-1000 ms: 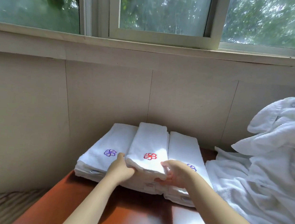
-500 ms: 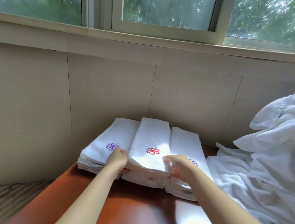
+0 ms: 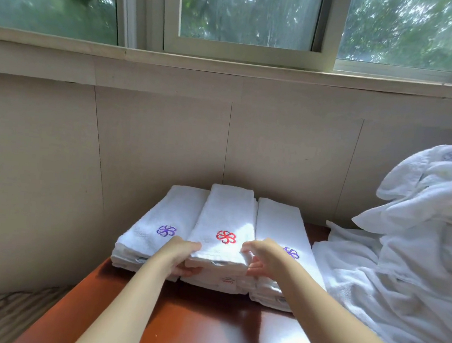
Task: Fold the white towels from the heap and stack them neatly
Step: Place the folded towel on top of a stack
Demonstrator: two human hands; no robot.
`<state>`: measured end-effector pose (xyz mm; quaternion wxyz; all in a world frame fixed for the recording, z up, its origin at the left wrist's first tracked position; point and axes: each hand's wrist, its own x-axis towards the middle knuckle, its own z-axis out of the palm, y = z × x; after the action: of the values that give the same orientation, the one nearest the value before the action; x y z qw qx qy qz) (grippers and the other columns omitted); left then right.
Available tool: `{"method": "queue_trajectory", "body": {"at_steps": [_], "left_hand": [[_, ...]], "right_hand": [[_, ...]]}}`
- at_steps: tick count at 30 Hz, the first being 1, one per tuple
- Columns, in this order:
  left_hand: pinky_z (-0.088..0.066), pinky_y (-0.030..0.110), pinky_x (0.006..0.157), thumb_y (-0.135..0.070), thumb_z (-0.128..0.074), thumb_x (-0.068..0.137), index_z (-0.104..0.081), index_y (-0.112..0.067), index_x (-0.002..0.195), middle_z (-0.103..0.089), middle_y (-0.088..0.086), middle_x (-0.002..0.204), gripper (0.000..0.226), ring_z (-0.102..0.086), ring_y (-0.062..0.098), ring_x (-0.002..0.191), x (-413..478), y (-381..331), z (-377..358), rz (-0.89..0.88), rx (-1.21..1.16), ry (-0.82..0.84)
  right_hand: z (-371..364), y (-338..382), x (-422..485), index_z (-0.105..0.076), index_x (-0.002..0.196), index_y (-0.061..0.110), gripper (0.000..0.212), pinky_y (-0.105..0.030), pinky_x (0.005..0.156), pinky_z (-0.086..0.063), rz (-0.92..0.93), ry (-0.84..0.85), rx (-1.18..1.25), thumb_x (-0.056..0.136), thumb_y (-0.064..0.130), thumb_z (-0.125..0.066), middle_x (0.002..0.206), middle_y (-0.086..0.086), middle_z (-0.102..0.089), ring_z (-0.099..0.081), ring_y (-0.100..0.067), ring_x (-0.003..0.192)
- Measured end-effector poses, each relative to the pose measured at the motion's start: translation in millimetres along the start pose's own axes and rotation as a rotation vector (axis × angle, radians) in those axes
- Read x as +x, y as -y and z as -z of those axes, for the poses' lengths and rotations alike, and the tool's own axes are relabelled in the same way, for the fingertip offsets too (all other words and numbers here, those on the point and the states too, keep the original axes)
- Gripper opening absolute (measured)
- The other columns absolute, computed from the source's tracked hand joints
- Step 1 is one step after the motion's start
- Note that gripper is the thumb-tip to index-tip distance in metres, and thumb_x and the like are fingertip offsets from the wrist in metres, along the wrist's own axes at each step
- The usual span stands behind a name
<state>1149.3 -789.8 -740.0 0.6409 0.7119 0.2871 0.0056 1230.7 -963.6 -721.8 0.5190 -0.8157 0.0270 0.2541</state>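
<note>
Three stacks of folded white towels stand side by side at the far end of the table. The middle stack is topped by a towel with a red flower emblem [image 3: 225, 220]. My left hand [image 3: 183, 257] grips that towel's near left corner, fingers on top and thumb beneath. My right hand [image 3: 262, 256] holds its near right corner with curled fingers. The left stack [image 3: 161, 220] and the right stack [image 3: 280, 224] each show a purple emblem. A heap of unfolded white towels [image 3: 407, 253] is piled at the right.
The red-brown wooden table [image 3: 207, 329] runs toward me, its left edge dropping to a striped floor [image 3: 5, 313]. A beige panelled wall [image 3: 154, 144] stands right behind the stacks, with a window sill above it.
The red-emblem towel has come down flat onto the middle stack, with both hands still at its near corners. The view has shifted slightly.
</note>
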Motion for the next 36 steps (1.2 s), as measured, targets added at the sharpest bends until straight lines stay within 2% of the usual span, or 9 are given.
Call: {"method": "queue_trajectory", "body": {"at_steps": [3, 5, 7, 10, 13, 21, 27, 31, 36], "left_hand": [[-0.05, 0.026, 0.054, -0.039, -0.051, 0.094, -0.042, -0.006, 0.12, -0.066, 0.009, 0.089, 0.043, -0.064, 0.019, 0.061, -9, -7, -3, 0.022, 0.471, -0.105], [-0.047, 0.029, 0.062, -0.046, -0.049, 0.092, -0.035, -0.011, 0.127, -0.063, 0.006, 0.104, 0.051, -0.062, 0.021, 0.082, -6, -19, -4, -0.061, 0.891, -0.341], [-0.045, 0.034, 0.071, -0.043, -0.044, 0.096, -0.034, -0.014, 0.129, -0.057, 0.006, 0.118, 0.045, -0.057, 0.027, 0.105, 0, -31, -9, -0.235, 0.975, -0.511], [-0.037, 0.042, 0.101, -0.049, -0.035, 0.098, -0.032, -0.019, 0.143, -0.037, 0.008, 0.146, 0.055, -0.04, 0.029, 0.131, 17, -28, -33, -0.407, 0.901, -0.332], [-0.019, 0.045, 0.114, -0.06, -0.021, 0.096, -0.016, -0.03, 0.151, -0.009, 0.0, 0.161, 0.063, -0.02, 0.024, 0.144, 32, -4, -49, -0.344, 1.046, -0.212], [-0.01, 0.046, 0.116, -0.054, -0.009, 0.099, 0.0, -0.024, 0.154, 0.002, 0.0, 0.162, 0.063, -0.007, 0.024, 0.147, 14, 2, -49, -0.205, 1.139, -0.27], [-0.028, 0.04, 0.111, -0.026, -0.03, 0.098, -0.014, -0.013, 0.151, -0.021, 0.007, 0.155, 0.056, -0.025, 0.025, 0.139, -50, 13, -33, -0.156, 1.289, -0.352], [-0.038, 0.038, 0.102, -0.015, -0.04, 0.09, -0.024, -0.02, 0.144, -0.03, 0.007, 0.144, 0.057, -0.036, 0.027, 0.13, -100, 2, -40, -0.19, 1.312, -0.293], [-0.037, 0.039, 0.102, -0.024, -0.038, 0.094, -0.034, -0.02, 0.14, -0.032, 0.008, 0.145, 0.046, -0.041, 0.029, 0.13, -141, -22, -100, -0.368, 1.266, -0.111]], "right_hand": [[-1, 7, -1, -0.051, 0.09, -0.005, 0.015, -0.029, 0.051, -0.052, -0.038, -0.023, -0.268, 0.084, 0.006, -0.059, 0.067, -0.016, -0.056, -0.059, -0.023, 0.049], [2, 19, 7, -0.037, 0.113, 0.003, 0.037, -0.031, 0.055, -0.048, 0.067, -0.124, -0.469, 0.084, 0.01, -0.06, 0.084, -0.015, -0.053, -0.059, -0.025, 0.068], [5, 31, 20, -0.033, 0.122, 0.009, 0.043, -0.03, 0.066, -0.043, 0.336, -0.296, -0.592, 0.082, 0.007, -0.051, 0.111, -0.015, -0.049, -0.054, -0.031, 0.096], [-8, 31, 49, -0.035, 0.141, 0.009, 0.049, -0.035, 0.1, -0.035, 0.639, -0.367, -0.677, 0.094, 0.02, -0.043, 0.146, -0.013, -0.035, -0.038, -0.028, 0.132], [-28, 3, 78, -0.016, 0.151, 0.013, 0.062, -0.042, 0.115, -0.014, 0.474, -0.225, -0.735, 0.098, 0.041, -0.029, 0.159, -0.013, -0.011, -0.018, -0.026, 0.145], [-23, -17, 42, -0.001, 0.152, 0.006, 0.063, -0.045, 0.117, -0.002, 0.443, -0.114, -0.819, 0.103, 0.039, -0.021, 0.161, -0.008, 0.004, -0.002, -0.02, 0.148], [33, -39, -51, -0.041, 0.137, 0.003, 0.046, -0.031, 0.113, -0.022, 0.501, 0.113, -0.858, 0.099, 0.029, -0.04, 0.151, -0.009, -0.033, -0.027, -0.023, 0.141], [100, -56, -103, -0.057, 0.128, 0.007, 0.044, -0.021, 0.09, -0.038, 0.393, 0.09, -0.853, 0.093, 0.031, -0.046, 0.115, 0.005, -0.061, -0.054, -0.01, 0.106], [207, -73, -155, -0.064, 0.121, 0.011, 0.032, -0.027, 0.097, -0.041, 0.365, -0.193, -0.776, 0.094, 0.021, -0.049, 0.126, 0.0, -0.062, -0.057, -0.017, 0.114]]}}
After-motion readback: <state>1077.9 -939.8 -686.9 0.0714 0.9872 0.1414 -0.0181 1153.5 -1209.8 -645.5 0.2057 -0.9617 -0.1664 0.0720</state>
